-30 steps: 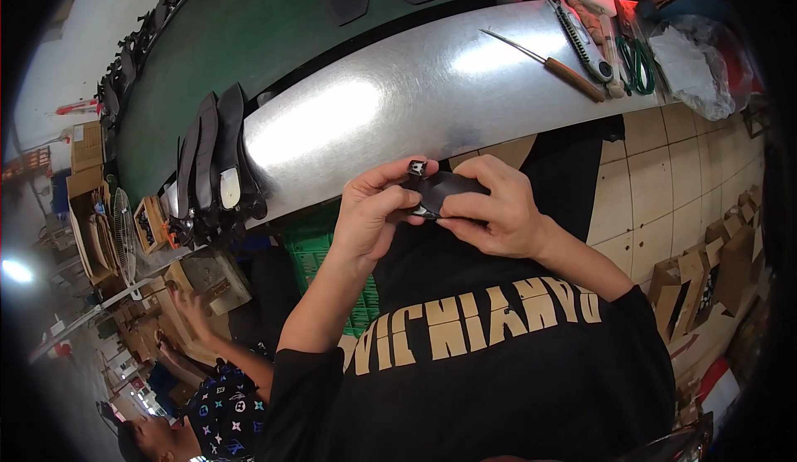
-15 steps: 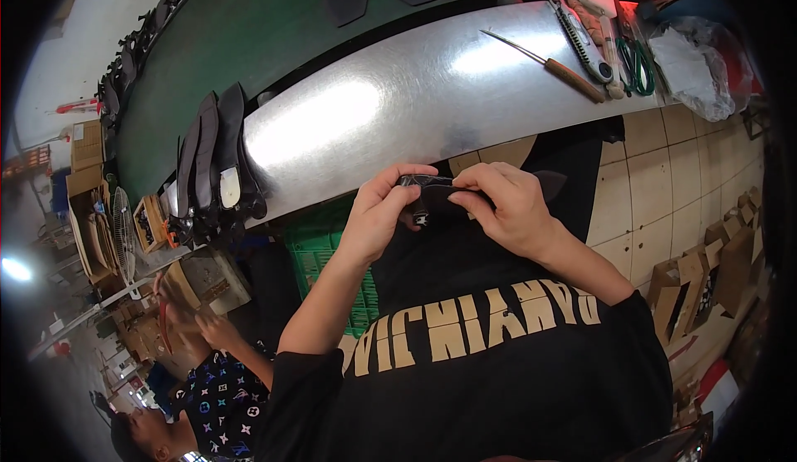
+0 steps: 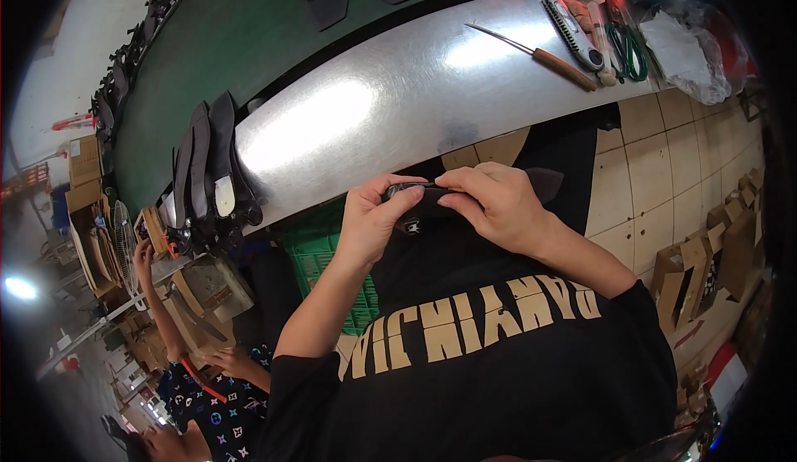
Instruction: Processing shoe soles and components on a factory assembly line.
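Note:
Both hands are in front of my torso, just off the metal table edge, on one dark sandal part (image 3: pixel 431 205). My left hand (image 3: pixel 372 220) pinches its strapped end, thumb on top; a small shiny metal fitting shows below the fingers. My right hand (image 3: pixel 496 206) has thumb and index finger closed on the dark material close by. The flat, sole-like end sticks out behind the right hand. My palms and fingers hide the middle of the part.
A brushed metal tabletop (image 3: pixel 398 105) lies ahead, bearing a wooden-handled awl (image 3: pixel 564 69), a utility knife (image 3: pixel 573 30) and green-handled scissors (image 3: pixel 633 55). Similar dark sandal parts (image 3: pixel 198 155) pile at left. Beyond is a green belt (image 3: pixel 274 39). A co-worker (image 3: pixel 220 396) sits lower left, beside a green crate (image 3: pixel 320 263).
My right hand has shifted slightly left along the sandal part, toward my left fingers. The metal fitting has tilted down and left. The co-worker has stretched one arm out toward the table.

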`<state>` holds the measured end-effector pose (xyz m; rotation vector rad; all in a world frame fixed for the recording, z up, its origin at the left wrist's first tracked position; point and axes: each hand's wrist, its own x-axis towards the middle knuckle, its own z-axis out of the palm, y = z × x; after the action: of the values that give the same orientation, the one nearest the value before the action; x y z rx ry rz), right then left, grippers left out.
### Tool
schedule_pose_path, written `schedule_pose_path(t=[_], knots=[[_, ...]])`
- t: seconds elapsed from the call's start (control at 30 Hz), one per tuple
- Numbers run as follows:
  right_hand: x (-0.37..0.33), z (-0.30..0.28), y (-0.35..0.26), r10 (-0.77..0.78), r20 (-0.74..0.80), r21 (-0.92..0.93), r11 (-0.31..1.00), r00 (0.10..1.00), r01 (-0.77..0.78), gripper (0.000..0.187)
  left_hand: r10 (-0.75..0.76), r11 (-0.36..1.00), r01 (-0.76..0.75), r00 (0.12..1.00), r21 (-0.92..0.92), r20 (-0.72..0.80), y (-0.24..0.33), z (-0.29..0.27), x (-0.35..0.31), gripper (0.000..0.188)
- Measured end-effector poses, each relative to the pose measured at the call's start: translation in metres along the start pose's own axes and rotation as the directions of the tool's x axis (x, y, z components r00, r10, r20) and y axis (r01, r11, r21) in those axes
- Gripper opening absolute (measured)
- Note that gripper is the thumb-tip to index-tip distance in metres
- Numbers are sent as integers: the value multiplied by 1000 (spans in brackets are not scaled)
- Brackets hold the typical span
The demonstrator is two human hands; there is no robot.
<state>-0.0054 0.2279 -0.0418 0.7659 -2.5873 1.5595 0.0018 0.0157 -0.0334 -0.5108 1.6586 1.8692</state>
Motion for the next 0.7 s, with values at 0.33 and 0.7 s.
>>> schedule_pose_path(t=[0.33, 0.7], knots=[[17, -10, 1, 290, 227, 339, 871, 930, -354, 11, 230, 957, -224, 973, 185, -13, 9, 4, -5, 9], [82, -46, 25, -228, -149, -11, 973, 962, 229, 15, 434, 891, -448, 889, -78, -148, 15, -28, 3, 15]])
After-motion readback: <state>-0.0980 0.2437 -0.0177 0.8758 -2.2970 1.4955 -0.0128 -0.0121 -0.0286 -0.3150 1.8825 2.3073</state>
